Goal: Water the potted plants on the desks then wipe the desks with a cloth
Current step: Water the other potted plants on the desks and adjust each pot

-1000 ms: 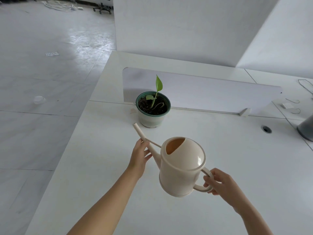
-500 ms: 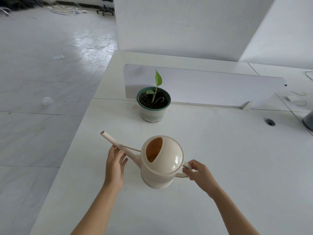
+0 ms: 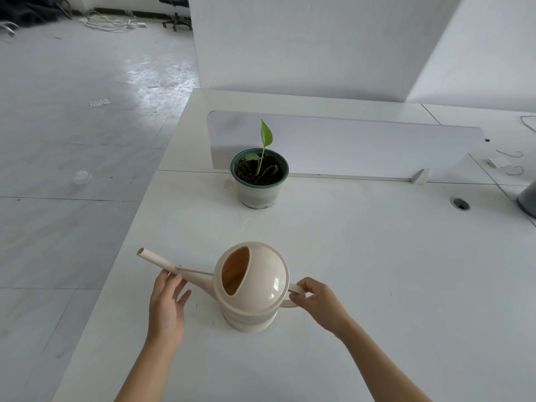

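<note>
A cream watering can (image 3: 255,288) stands upright on the white desk (image 3: 377,271), its spout pointing left. My right hand (image 3: 317,301) grips its handle on the right side. My left hand (image 3: 168,303) is under the spout with straight fingers touching it. A small green-leafed plant in a green-rimmed pot (image 3: 259,178) stands further back on the desk, against a low white divider panel (image 3: 362,146). No cloth is in view.
The desk's left edge drops to a tiled floor (image 3: 72,169). A round cable hole (image 3: 460,203) and a grey object (image 3: 528,198) sit at the right. Small items and wires (image 3: 504,161) lie beyond the divider. A white partition wall (image 3: 304,44) stands behind.
The watering can came down from its tilt near the plant and now rests level on the desk, closer to me. Both hands lowered with it.
</note>
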`<action>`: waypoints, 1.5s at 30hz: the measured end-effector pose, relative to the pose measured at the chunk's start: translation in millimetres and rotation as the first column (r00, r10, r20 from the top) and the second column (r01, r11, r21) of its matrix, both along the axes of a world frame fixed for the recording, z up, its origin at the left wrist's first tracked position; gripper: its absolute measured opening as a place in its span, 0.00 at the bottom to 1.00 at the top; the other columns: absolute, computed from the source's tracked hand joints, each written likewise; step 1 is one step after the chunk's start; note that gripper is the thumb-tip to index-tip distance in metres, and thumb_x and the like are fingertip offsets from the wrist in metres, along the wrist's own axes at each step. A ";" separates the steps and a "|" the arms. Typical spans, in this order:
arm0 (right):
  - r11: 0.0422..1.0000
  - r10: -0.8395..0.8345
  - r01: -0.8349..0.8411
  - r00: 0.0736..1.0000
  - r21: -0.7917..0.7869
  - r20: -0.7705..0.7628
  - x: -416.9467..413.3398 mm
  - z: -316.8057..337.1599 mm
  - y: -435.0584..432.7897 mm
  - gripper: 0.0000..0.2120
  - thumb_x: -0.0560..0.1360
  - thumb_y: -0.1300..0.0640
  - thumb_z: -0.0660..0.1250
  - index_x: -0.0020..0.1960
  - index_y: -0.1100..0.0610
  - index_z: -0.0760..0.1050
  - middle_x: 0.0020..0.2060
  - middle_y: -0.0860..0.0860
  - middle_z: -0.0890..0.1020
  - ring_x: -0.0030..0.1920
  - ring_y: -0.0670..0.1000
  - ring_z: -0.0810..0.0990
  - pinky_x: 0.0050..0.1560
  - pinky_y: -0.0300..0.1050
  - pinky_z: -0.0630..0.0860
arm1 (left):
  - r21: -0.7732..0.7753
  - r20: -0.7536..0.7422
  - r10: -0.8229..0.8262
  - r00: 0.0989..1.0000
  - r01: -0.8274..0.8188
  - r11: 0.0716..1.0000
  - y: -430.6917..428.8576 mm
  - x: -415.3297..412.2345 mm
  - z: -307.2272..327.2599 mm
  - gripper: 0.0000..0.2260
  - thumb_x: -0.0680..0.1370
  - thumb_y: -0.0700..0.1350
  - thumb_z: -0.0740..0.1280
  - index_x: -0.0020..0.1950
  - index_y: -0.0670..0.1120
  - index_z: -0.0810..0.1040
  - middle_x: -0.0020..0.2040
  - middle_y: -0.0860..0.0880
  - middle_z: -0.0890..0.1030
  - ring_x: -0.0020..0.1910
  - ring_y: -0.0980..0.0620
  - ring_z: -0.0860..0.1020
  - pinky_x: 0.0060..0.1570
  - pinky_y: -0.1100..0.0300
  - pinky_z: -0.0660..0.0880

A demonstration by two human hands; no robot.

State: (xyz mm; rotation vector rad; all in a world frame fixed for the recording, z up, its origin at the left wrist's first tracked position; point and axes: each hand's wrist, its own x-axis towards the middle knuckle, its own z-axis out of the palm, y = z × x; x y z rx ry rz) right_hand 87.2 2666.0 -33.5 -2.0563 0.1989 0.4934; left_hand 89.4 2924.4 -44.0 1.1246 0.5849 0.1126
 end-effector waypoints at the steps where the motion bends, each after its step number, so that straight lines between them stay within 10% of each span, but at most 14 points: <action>1: 1.000 0.000 0.000 1.000 0.001 0.000 -0.8 -1.0 0.8 0.09 0.74 0.58 0.64 0.37 0.50 0.70 0.37 0.45 0.75 0.34 0.46 0.68 0.37 0.37 0.64 | 0.001 -0.007 0.005 1.000 -0.005 1.000 0.7 -1.5 0.1 0.12 0.81 0.40 0.55 0.61 0.47 0.71 0.54 0.50 0.75 0.59 0.47 0.72 0.61 0.52 0.64; 16: 0.997 -0.038 0.039 0.999 0.060 -0.019 -4.2 -10.9 2.9 0.07 0.74 0.59 0.65 0.38 0.51 0.71 0.38 0.47 0.76 0.35 0.46 0.74 0.33 0.33 0.64 | 0.093 -0.111 0.016 0.994 -0.006 0.996 1.4 -7.4 0.6 0.16 0.81 0.41 0.56 0.68 0.45 0.68 0.60 0.48 0.73 0.61 0.46 0.71 0.61 0.49 0.66; 21: 0.998 0.036 -0.033 0.998 0.047 -0.054 5.8 3.9 -7.6 0.11 0.72 0.59 0.68 0.49 0.45 0.72 0.49 0.46 0.79 0.50 0.49 0.80 0.48 0.37 0.73 | 0.213 -0.146 0.053 0.988 -0.021 0.977 8.0 -11.3 18.5 0.15 0.80 0.40 0.57 0.66 0.41 0.71 0.58 0.42 0.75 0.53 0.43 0.75 0.50 0.51 0.71; 29: 0.984 -0.164 0.152 0.978 0.096 0.131 82.6 39.0 -7.9 0.10 0.76 0.61 0.63 0.56 0.59 0.77 0.48 0.51 0.80 0.43 0.42 0.76 0.43 0.30 0.70 | 0.315 0.012 0.037 0.999 -0.039 0.948 -1.4 56.4 66.2 0.13 0.78 0.40 0.59 0.61 0.39 0.74 0.53 0.44 0.78 0.48 0.47 0.77 0.41 0.60 0.72; 39: 0.920 -0.352 0.329 0.932 0.212 0.082 182.8 39.0 22.3 0.19 0.77 0.60 0.58 0.68 0.59 0.67 0.66 0.53 0.72 0.64 0.51 0.71 0.65 0.45 0.65 | 0.343 0.005 -0.169 0.986 0.157 0.926 -41.6 200.1 49.6 0.05 0.79 0.46 0.57 0.49 0.48 0.71 0.48 0.50 0.72 0.50 0.50 0.70 0.51 0.54 0.69; 45: 0.902 -0.365 0.335 0.929 0.272 0.065 221.7 24.9 32.2 0.21 0.78 0.59 0.56 0.70 0.57 0.63 0.68 0.50 0.69 0.69 0.49 0.66 0.65 0.43 0.62 | 0.381 -0.104 -0.378 0.920 0.388 0.839 -46.2 246.4 10.1 0.24 0.80 0.53 0.52 0.74 0.46 0.60 0.74 0.50 0.64 0.73 0.53 0.61 0.72 0.50 0.58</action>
